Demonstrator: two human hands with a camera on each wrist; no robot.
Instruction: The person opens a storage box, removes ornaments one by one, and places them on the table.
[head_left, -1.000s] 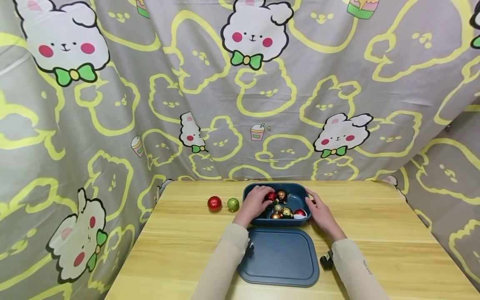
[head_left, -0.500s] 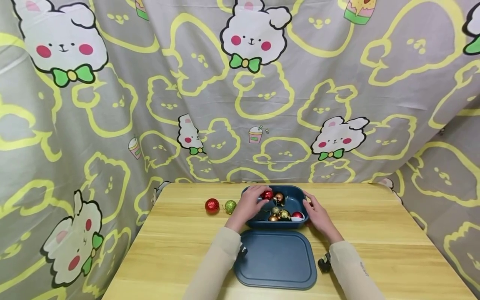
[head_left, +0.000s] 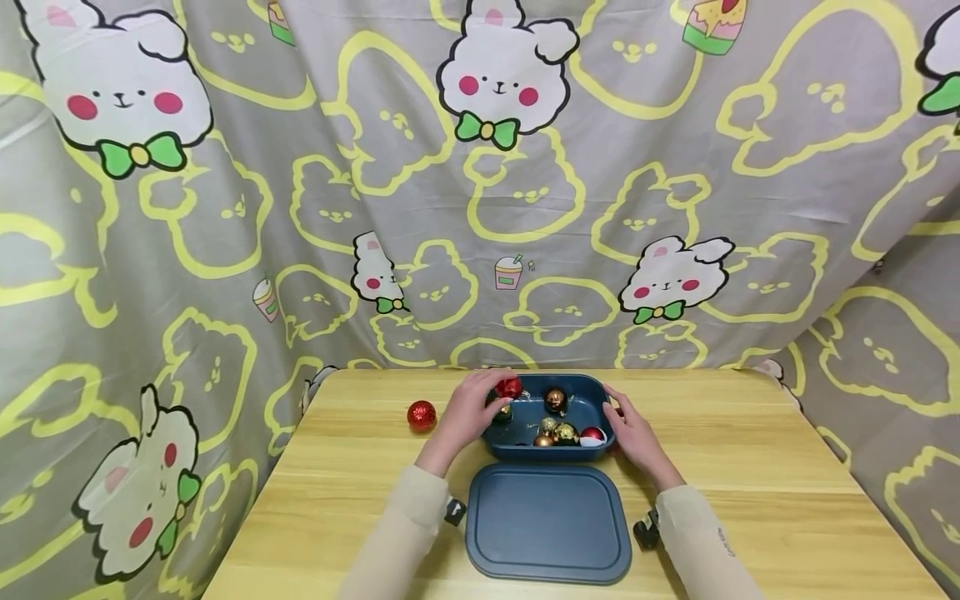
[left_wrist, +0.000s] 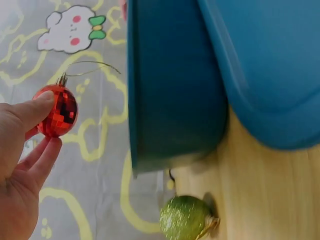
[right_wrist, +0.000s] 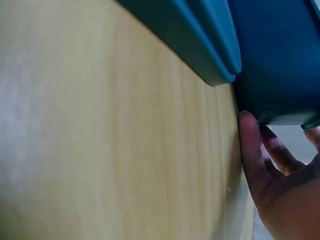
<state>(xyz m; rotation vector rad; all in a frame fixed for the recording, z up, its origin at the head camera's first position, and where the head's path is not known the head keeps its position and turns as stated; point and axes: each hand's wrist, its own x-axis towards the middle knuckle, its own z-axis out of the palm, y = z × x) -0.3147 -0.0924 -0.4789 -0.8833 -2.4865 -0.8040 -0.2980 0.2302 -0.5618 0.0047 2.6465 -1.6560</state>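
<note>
My left hand [head_left: 465,417] pinches a shiny red mirror-tiled Christmas ball [left_wrist: 65,110] between thumb and fingers, up at the left end of the dark blue box [head_left: 551,453]. A wire loop sticks out of the ball's cap. At the box's right end, my right hand [head_left: 637,435] holds the wall, fingers against its outer side in the right wrist view. Inside the box lie several other baubles, among them a brown ball [head_left: 556,401], a black and gold ball [head_left: 566,433] and a red and white ball [head_left: 592,437].
The box's flat blue lid [head_left: 547,523] lies on the wooden table [head_left: 315,500] in front of the box. A red glitter ball [head_left: 422,416] rests left of the left hand. A green glitter ball [left_wrist: 185,218] sits beside the box, hidden by that hand in the head view.
My left hand has moved left with the red ball, from over the box's inside to its left end, uncovering a dark bauble there. The right hand stays at the right end.
</note>
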